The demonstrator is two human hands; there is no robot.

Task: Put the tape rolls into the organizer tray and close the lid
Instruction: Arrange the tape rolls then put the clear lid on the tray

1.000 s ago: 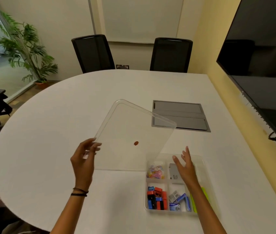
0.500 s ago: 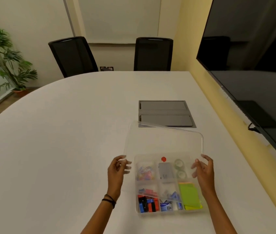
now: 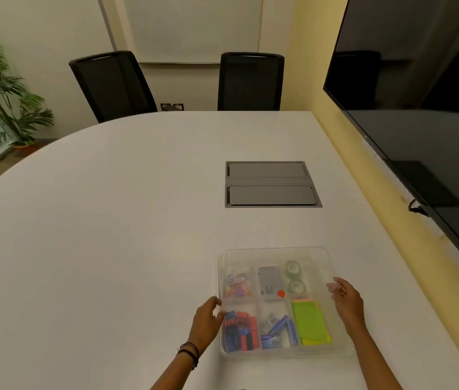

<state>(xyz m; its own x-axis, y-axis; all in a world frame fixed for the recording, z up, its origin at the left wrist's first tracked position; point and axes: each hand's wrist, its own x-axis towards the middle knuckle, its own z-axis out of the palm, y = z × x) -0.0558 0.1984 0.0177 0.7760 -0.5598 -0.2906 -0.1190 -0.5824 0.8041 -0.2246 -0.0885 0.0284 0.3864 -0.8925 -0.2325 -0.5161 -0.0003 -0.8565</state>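
Observation:
A clear plastic organizer tray (image 3: 343, 350) rests on the white table near its front edge. The transparent lid (image 3: 317, 256), marked with a red dot, lies flat over the tray, shifted slightly. Two pale green tape rolls (image 3: 293, 275) lie in the tray's upper right compartment, seen through the lid. My left hand (image 3: 207, 322) grips the lid's left edge. My right hand (image 3: 346, 301) holds the lid's right edge. Other compartments hold paper clips, binder clips, staples and green sticky notes.
A grey cable hatch (image 3: 270, 184) is set into the table beyond the tray. A large dark screen (image 3: 425, 122) hangs on the right wall. Two black chairs (image 3: 251, 80) stand at the far side, and a potted plant (image 3: 0, 91) at the left.
The lid was tilted up at the left in my left hand; both hands brought it rightward and down, and it now lies flat on the tray.

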